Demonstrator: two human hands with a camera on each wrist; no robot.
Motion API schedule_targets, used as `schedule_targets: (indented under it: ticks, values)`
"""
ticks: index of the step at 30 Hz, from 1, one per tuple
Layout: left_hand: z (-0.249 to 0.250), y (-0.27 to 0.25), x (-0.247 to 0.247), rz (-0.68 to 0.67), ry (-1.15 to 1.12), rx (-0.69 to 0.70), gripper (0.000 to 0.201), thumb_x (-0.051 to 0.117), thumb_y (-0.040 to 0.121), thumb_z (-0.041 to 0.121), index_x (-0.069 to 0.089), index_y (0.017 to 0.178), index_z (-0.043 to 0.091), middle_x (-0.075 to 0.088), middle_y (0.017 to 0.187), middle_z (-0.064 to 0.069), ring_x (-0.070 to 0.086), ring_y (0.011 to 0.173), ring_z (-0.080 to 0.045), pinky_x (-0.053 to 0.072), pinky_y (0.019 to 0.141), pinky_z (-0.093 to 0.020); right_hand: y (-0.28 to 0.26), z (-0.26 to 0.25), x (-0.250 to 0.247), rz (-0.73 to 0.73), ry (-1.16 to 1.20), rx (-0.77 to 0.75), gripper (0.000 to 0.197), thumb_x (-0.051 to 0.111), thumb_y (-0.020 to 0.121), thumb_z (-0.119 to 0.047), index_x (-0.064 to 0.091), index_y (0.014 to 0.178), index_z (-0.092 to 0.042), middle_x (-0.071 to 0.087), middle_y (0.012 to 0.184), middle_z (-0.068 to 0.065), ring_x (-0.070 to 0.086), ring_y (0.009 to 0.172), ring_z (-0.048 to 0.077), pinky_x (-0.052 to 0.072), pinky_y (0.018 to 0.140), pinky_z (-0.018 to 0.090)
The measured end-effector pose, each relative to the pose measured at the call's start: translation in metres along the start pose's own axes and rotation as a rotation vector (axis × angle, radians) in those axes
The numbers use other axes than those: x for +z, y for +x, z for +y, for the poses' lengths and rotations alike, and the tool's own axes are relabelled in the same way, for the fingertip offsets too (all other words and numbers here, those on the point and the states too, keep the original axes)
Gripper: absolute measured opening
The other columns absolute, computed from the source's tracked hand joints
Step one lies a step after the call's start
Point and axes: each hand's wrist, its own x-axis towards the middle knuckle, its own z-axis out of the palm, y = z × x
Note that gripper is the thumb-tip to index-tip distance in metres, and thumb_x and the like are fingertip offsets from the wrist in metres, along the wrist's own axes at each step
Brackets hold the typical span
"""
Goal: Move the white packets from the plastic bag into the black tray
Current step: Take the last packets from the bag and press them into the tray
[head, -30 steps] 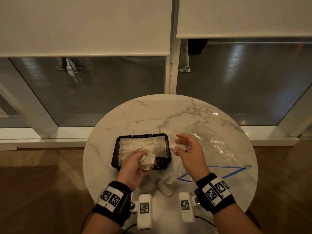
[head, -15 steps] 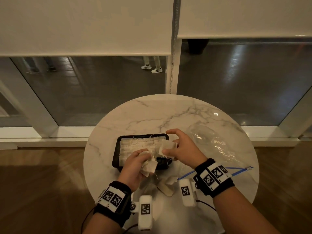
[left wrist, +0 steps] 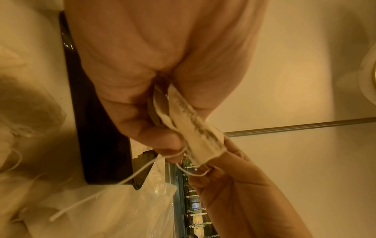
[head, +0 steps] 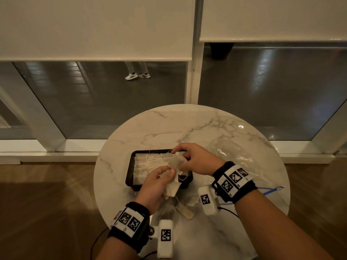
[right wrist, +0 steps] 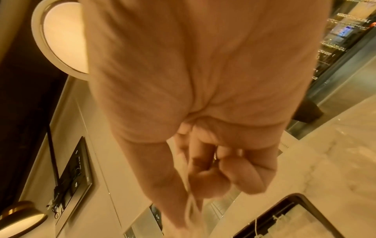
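Note:
The black tray (head: 130,167) sits mid-table, lined with several white packets (head: 148,163). My left hand (head: 168,172) hovers at the tray's near right corner and grips a bunch of white packets (head: 171,190) with strings trailing. My right hand (head: 177,158) is over the tray's right part and pinches one packet (head: 176,162) that touches the left hand's bunch. The left wrist view shows the bunch (left wrist: 193,125) squeezed in my curled fingers, with the right hand's fingers (left wrist: 234,169) at its far end. The clear plastic bag (head: 234,158) lies crumpled to the right.
A few loose packets (head: 185,211) lie on the round marble table (head: 169,128) near its front edge, between my wrists. The bag's blue zip strip (head: 270,190) trails right. Beyond the table is a glass wall with lowered blinds.
My right hand has moved left from beside the bag to above the tray, carrying a packet up against the left hand's bunch. The left hand has stayed near the tray's front edge.

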Motion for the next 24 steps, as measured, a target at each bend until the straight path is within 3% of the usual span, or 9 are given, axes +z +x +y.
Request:
schedule_targets:
  ticks: [2,5,10,14,17,20,24]
  values:
    - [-0.001,0.003,-0.001,0.037,-0.029,0.012,0.022,0.065,0.096,0.02,0.069,0.115,0.01,0.073,0.103,-0.012,0.067,0.084,-0.021,0.049,0.074,-0.037,0.001,0.002,0.002,0.042,0.056,-0.026,0.048,0.077,0.08,-0.004,0.061,0.121,-0.021,0.075,0.096,0.0,0.073,0.085,0.014,0.062,0.078,0.036]
    - [-0.001,0.006,-0.002,0.052,-0.063,0.022,0.027,0.064,0.098,0.022,0.065,0.119,0.005,0.071,0.103,-0.013,0.065,0.081,-0.02,0.046,0.067,-0.033,-0.001,0.008,0.005,0.054,0.118,-0.056,0.042,0.074,0.084,-0.003,0.061,0.121,-0.017,0.076,0.095,-0.001,0.072,0.084,0.012,0.061,0.077,0.032]
    - [-0.002,0.008,-0.005,0.067,-0.075,0.016,0.032,0.059,0.1,0.025,0.066,0.122,0.003,0.07,0.108,-0.019,0.066,0.084,-0.024,0.045,0.067,-0.034,0.001,0.016,0.007,0.079,0.096,-0.042,0.027,0.07,0.084,-0.004,0.07,0.109,-0.016,0.075,0.097,0.004,0.072,0.085,0.018,0.061,0.08,0.042]
    - [-0.004,0.01,-0.009,0.079,-0.111,-0.031,0.031,0.054,0.103,0.032,0.077,0.104,0.013,0.068,0.109,-0.02,0.059,0.097,-0.035,0.041,0.073,-0.036,0.004,0.015,0.002,0.076,0.056,-0.051,0.02,0.068,0.085,-0.009,0.073,0.096,-0.025,0.074,0.093,0.003,0.07,0.088,0.023,0.058,0.086,0.048]
    - [-0.001,0.009,-0.009,0.07,-0.106,-0.062,0.034,0.053,0.102,0.037,0.076,0.107,0.012,0.07,0.107,-0.016,0.063,0.097,-0.031,0.047,0.076,-0.037,0.005,0.014,-0.003,0.037,-0.043,-0.026,0.023,0.066,0.086,-0.009,0.072,0.099,-0.027,0.069,0.086,-0.003,0.064,0.077,0.013,0.058,0.082,0.04]
    - [0.002,0.004,-0.005,0.04,-0.025,-0.036,0.03,0.055,0.102,0.035,0.073,0.114,0.015,0.075,0.104,-0.011,0.069,0.088,-0.023,0.053,0.066,-0.032,0.006,0.012,-0.005,0.007,-0.141,-0.006,0.024,0.066,0.089,-0.012,0.071,0.107,-0.025,0.063,0.084,-0.006,0.058,0.071,0.007,0.055,0.075,0.03]
    - [-0.003,0.004,-0.003,0.077,0.076,0.007,0.012,0.065,0.096,0.021,0.071,0.101,0.011,0.07,0.096,-0.009,0.067,0.079,-0.02,0.051,0.067,-0.035,0.011,0.011,-0.006,0.018,-0.162,-0.004,0.021,0.075,0.085,-0.014,0.072,0.105,-0.023,0.065,0.086,-0.004,0.06,0.074,0.008,0.055,0.078,0.03]
